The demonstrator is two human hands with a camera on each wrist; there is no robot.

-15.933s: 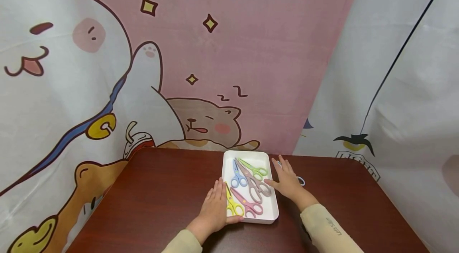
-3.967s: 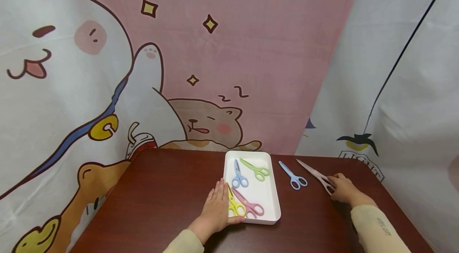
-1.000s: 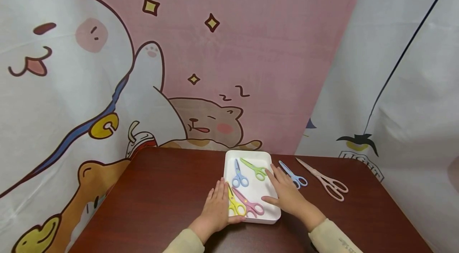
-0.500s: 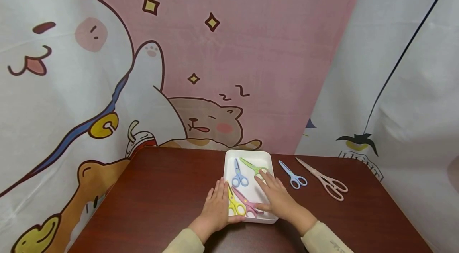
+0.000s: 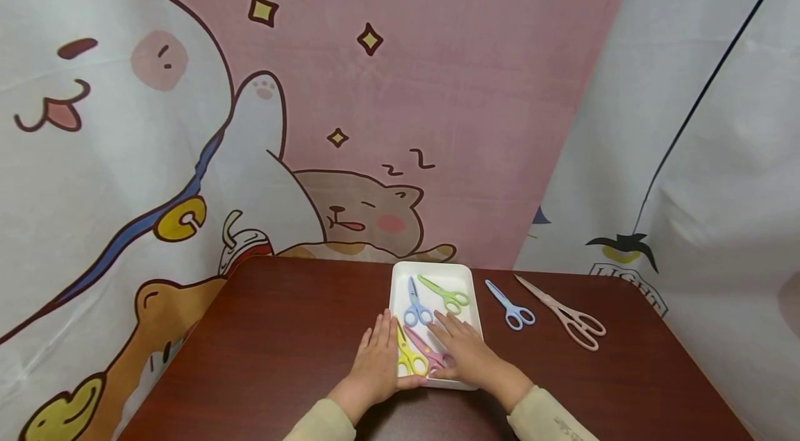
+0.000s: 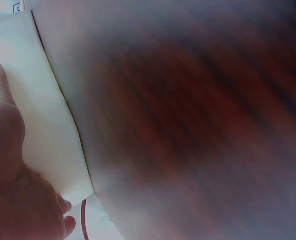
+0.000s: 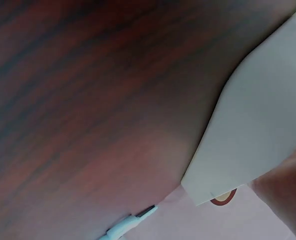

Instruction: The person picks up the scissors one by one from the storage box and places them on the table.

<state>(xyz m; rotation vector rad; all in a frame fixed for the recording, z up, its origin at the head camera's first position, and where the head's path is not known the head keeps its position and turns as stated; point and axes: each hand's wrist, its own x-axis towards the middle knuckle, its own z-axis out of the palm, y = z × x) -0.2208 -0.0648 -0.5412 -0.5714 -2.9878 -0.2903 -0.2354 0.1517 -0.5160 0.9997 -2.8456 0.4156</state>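
In the head view a white tray [image 5: 478, 334] holds several pairs of scissors. Blue scissors [image 5: 417, 309] and green scissors [image 5: 451, 298] lie in its far part, yellow scissors [image 5: 409, 358] and pink scissors [image 5: 427, 349] in the near part. My left hand [image 5: 373, 361] lies along the tray's left side, fingers straight and thumb at the front edge. Over the near right of the tray reaches my right hand [image 5: 467, 356], its fingers extended and overlapping the pink scissors' handles, which are partly hidden. Both wrist views show the tray's outer wall [image 6: 43, 110] beside a hand.
Right of the tray, another pair of blue scissors [image 5: 511, 305] and large beige-pink scissors [image 5: 565, 314] lie side by side on the dark red-brown table [image 5: 300, 330]. Behind the table hangs a cartoon-printed cloth [image 5: 475, 114].
The large beige-pink scissors went from the tray to the table's right side, beside the blue pair. Over the last second my right hand moved left to the pink scissors; my left stayed put.
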